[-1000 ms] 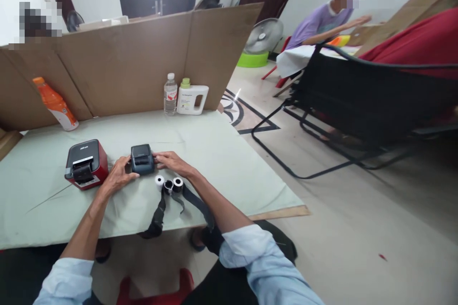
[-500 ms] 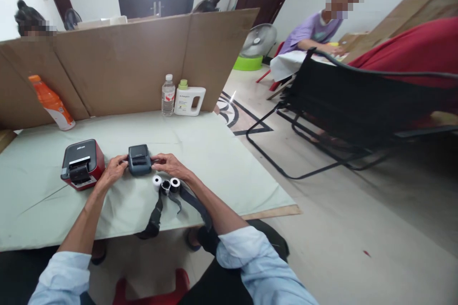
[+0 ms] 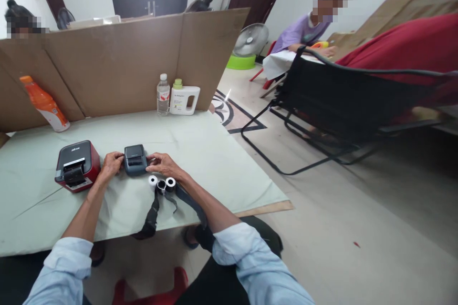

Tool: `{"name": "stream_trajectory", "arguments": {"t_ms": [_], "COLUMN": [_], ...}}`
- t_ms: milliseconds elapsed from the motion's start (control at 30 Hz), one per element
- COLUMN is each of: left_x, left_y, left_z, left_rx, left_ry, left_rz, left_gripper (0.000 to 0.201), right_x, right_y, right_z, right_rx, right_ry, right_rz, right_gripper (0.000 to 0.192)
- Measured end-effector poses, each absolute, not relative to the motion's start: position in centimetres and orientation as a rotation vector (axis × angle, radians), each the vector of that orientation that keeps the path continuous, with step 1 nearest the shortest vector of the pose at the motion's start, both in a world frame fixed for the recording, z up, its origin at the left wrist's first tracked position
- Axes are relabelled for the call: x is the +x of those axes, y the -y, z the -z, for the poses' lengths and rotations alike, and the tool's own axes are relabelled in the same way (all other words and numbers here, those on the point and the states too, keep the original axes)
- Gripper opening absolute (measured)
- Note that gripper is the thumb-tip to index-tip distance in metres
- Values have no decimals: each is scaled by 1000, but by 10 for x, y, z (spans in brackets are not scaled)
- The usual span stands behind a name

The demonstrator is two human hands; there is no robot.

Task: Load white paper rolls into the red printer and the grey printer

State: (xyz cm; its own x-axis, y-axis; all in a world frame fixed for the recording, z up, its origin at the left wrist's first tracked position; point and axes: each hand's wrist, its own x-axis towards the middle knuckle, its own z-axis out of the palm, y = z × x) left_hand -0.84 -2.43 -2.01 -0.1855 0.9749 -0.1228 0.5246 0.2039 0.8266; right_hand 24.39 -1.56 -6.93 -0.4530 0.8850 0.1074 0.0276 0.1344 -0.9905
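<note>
Head camera, left to right: an orange bottle [image 3: 43,103] leans on the cardboard screen [image 3: 118,64] at upper left, its label too blurred to read; one red printer [image 3: 77,166] with a black top sits at left of centre on the pale green table [image 3: 214,157], a small white mark on its lid too small to read; the left hand [image 3: 112,163] has its fingers curled against the left side of one small grey printer [image 3: 135,159], which sits on the table at centre left; the right hand [image 3: 161,165] presses its fingertips to the printer's right side, so both hands grip it; just below lie three small rolls [image 3: 161,183], two white and one dark between them, beside a black strap [image 3: 153,212] that hangs over the table edge; one clear water bottle [image 3: 163,95] and one white jug [image 3: 183,98] with a green cap stand by the screen, labels illegible; a fan [image 3: 251,40] and a black folding chair [image 3: 343,100] fill the right; a person in purple [image 3: 298,33] sits at upper right, partly hidden by the chair.
</note>
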Motion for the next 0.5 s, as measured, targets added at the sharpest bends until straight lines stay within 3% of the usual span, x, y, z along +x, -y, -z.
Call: {"name": "stream_trajectory", "arguments": {"t_ms": [233, 500], "left_x": [-11, -9], "left_y": [19, 20], "left_z": [19, 11], "left_rx": [1367, 1281], "left_ry": [-1731, -1684], "left_rz": [-871, -839], "left_gripper": [56, 64], "right_x": [241, 242], "right_y": [11, 9], "right_z": [78, 81], "right_rx": [-860, -859], "right_ry": [1691, 1739], "right_rz": [-1333, -1302], "right_gripper": [70, 74]}}
